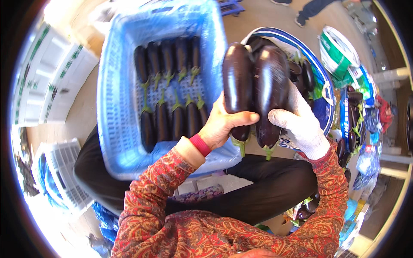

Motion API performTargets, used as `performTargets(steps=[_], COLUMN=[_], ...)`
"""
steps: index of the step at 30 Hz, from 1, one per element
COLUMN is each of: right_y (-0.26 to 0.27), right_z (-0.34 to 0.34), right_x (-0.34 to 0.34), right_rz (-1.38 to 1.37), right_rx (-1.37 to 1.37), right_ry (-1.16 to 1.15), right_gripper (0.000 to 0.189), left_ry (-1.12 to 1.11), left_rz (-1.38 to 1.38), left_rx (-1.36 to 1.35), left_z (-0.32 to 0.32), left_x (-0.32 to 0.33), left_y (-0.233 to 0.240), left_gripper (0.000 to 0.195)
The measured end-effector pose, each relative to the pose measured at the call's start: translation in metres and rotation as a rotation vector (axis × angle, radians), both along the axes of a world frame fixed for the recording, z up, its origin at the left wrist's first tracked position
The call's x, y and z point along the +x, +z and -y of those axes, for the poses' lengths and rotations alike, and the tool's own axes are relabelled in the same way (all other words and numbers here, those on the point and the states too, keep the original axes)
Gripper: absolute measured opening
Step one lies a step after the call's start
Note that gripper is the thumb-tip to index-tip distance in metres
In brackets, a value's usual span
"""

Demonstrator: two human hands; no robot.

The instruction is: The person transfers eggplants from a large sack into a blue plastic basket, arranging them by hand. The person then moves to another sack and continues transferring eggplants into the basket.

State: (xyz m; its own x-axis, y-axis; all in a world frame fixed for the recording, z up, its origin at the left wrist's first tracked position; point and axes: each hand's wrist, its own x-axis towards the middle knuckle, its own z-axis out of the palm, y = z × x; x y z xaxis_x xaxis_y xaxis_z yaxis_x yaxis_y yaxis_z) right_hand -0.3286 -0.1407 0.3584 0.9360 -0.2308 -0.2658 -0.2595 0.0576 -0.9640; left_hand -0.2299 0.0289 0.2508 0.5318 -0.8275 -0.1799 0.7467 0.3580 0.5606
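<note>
My bare left hand point(222, 121) grips an eggplant point(238, 79) by its lower part, stem end toward me. Beside it, a second eggplant point(271, 80) is held by my right hand point(298, 121), which wears a white knit glove. Both are held up side by side, between a blue plastic crate point(106, 96) and a round bag point(322, 64) with a blue and white rim. Two rows of eggplants point(167, 59) lie in the crate, over a clear plastic liner, their stems facing each other. More eggplants point(308, 75) lie in the bag, partly hidden by those held up.
White foam boxes point(48, 77) with green tape stand at the left, above a pale plastic crate point(66, 174). A green and white sack point(338, 53) and more eggplants point(353, 106) are at the right. Another person's leg point(313, 9) shows at the top.
</note>
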Motion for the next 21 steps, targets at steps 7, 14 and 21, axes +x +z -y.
performTargets(steps=[7, 14, 21], right_y=[-0.006, -0.058, -0.175], right_z=[-0.073, -0.058, -0.075], right_x=[0.037, 0.128, 0.172], right_rz=[-0.117, -0.096, -0.423], right_rx=[-0.172, -0.408, -0.725], right_ry=[0.075, 0.039, -0.042], right_gripper=[0.075, 0.062, 0.080], left_ry=[0.081, 0.397, 0.241], left_rz=[0.018, 0.382, 0.412], left_rx=[0.088, 0.437, 0.728], left_z=[-0.082, -0.132, -0.083], left_x=[0.019, 0.118, 0.135], left_y=[0.004, -0.035, -0.155], left_gripper=[0.087, 0.053, 0.062])
